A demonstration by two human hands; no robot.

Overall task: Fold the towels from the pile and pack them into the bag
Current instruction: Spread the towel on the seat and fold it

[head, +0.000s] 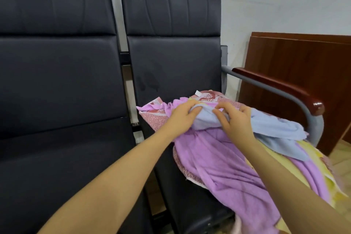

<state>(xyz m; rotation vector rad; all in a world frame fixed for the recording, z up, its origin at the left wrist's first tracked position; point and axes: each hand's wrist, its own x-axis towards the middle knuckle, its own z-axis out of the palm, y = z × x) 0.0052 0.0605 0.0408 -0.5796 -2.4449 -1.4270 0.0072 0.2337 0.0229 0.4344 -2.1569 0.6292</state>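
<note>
Left hand [182,115]: reaches in from lower left, fingers curled over the near-left end of the blue towel [273,131], gripping a bunched fold of it
Right hand [234,121]: comes in from lower right, thumb and fingers pinching the same bunched fold, just beside the left hand
Blue towel: on top of the pile, gathered into a ridge between the two hands, the rest trailing right toward the armrest [281,86]
Purple towel [224,161]: under the blue one, spread wide and draped forward over the seat's front edge; a small corner of it also shows at the back left of the pile
Yellow towel [321,165]: below the blue and purple, showing along the right side of the pile
Red patterned towel [157,118]: lowest visible layer, poking out at the back and left, with a white tag at its rear edge
Pile location: heaped on the seat of the right-hand chair [174,62], against the armrest side
Left-hand chair [57,74]: black padded seat, just beside the other
Armrest: grey metal tube capped with dark red wood, right of the pile
Wooden panels [296,74]: brown, leaning at the wall behind the armrest
Bag: cannot tell where it is
</note>
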